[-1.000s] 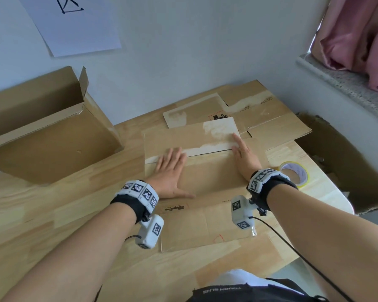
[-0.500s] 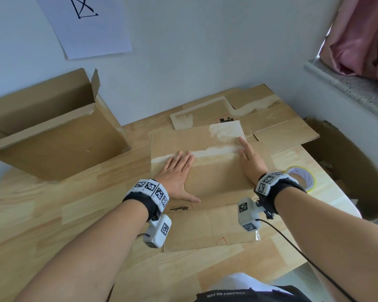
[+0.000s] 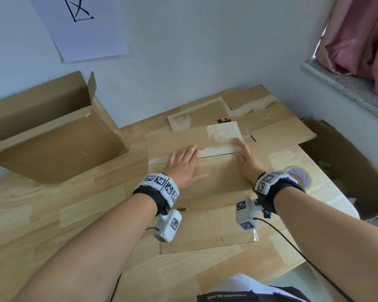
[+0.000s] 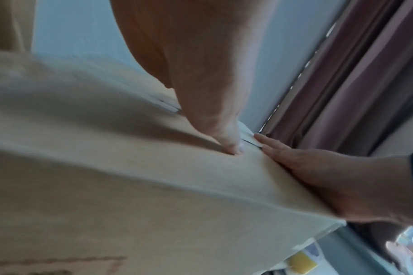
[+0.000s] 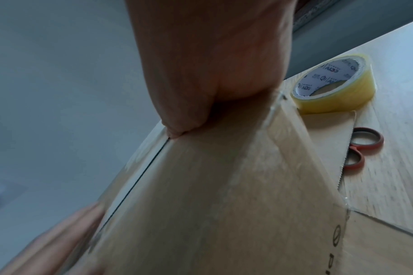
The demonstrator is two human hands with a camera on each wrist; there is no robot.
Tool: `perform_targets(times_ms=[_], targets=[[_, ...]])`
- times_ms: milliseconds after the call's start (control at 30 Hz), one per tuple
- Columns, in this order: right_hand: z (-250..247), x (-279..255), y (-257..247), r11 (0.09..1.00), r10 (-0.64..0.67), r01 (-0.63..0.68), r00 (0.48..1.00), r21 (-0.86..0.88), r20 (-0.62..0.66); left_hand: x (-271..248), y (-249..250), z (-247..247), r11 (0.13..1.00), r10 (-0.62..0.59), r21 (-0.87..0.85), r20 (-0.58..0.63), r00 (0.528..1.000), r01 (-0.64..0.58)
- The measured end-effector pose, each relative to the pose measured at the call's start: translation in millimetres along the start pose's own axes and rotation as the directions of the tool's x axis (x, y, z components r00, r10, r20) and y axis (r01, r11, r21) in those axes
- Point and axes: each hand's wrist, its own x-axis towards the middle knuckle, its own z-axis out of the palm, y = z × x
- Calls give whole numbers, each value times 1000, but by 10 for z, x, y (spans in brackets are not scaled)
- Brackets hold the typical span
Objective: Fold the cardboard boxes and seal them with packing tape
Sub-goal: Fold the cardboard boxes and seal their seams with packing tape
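Cardboard box (image 3: 205, 182), flattened on tabletop (image 3: 52, 214): left hand (image 3: 183, 166) and right hand (image 3: 247, 162) press flat-fingered beside flap seam. Folding step; tape roll (image 3: 301, 177), right of box, likely needed next.

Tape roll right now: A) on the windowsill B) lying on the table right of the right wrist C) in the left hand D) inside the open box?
B: the tape roll lies flat on the table just beyond the right hand, which presses flat on the flattened cardboard box, as does the left hand.
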Motion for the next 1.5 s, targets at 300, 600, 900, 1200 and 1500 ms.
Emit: perform_targets(times_ms=[300,600,900,1200,1500], targets=[[-16,41,71,997,21,-23,999,77,35,258,199,231,984,-35,-180,-136,990,10],[-317,-16,502,918,334,-289,933,272,-135,285,190,286,986,-53,-167,-165,985,25],[-652,-117,1189,766,552,-535,831,-357,-61,303,189,284,989,-73,-137,-177,981,49],[-804,-246,1231,709,521,-439,853,-552,-10,301,199,263,990,-75,-128,-167,983,54],[-952,-157,850,957,289,-276,900,88,-326,297,190,268,989,-83,-131,-163,983,62]])
